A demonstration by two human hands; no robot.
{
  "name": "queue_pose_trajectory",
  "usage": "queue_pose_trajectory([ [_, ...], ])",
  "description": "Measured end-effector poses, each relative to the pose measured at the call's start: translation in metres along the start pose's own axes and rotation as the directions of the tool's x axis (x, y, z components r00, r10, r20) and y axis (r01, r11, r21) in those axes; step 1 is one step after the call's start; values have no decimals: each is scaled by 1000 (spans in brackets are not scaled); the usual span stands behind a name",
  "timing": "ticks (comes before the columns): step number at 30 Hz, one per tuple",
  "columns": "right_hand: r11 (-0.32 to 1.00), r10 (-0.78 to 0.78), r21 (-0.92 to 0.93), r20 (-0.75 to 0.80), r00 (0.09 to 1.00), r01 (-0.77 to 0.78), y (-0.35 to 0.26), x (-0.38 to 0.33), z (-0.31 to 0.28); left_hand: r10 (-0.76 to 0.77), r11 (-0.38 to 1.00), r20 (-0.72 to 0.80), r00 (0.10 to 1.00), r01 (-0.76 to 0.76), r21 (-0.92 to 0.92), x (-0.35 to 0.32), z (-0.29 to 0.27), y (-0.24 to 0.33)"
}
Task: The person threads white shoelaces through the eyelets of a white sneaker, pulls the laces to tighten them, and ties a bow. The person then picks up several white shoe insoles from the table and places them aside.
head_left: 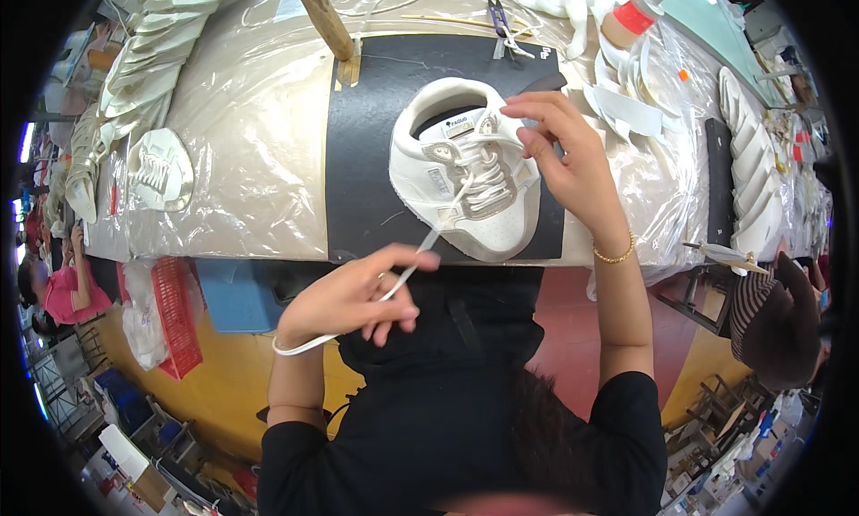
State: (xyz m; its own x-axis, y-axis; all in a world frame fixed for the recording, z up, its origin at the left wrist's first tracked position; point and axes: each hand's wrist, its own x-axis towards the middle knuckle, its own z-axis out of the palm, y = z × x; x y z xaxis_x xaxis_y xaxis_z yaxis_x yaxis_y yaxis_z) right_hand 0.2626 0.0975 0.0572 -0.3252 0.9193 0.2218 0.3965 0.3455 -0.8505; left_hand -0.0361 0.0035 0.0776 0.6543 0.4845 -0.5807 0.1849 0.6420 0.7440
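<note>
On the table [250, 176], over a black mat [362, 203], lies a pale sneaker upper [436, 191], toe toward the person; it looks light and pliable, so the padded collar [447, 88] should offer a safe hold; the right hand [570, 154] is at its right side, thumb and forefinger parted; the left hand [344, 297] is just off the toe, fingers half curled, its grip unclear; the white lace [397, 284], likely limp, runs from the upper across those fingers to the wrist.

A white lace [394, 290] is running from a white shoe [416, 181], lying on a black mat [362, 185], across the left hand [353, 292]; the right hand [564, 145] is curling by the shoe's far right side; pale shoe parts [154, 78] are lining the table's [259, 194] left
</note>
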Motion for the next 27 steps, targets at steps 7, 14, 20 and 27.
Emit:
queue_pose_trajectory([
  [7,996,86,29,88,992,-89,12,-5,21,774,255,-327,542,-739,-623,-68,-53,-36],
  [14,995,95,-25,12,995,-95,13,-10,26,631,136,-665,399,-901,-412,-184,-104,-50],
  [20,955,-176,-251,-40,983,161,-7,-9,42,733,213,-675,82,-970,114,-219,-66,-53],
  [27,900,-306,-274,155,939,338,-46,-36,96,962,196,-187,201,-980,-47,-218,-70,-32],
])
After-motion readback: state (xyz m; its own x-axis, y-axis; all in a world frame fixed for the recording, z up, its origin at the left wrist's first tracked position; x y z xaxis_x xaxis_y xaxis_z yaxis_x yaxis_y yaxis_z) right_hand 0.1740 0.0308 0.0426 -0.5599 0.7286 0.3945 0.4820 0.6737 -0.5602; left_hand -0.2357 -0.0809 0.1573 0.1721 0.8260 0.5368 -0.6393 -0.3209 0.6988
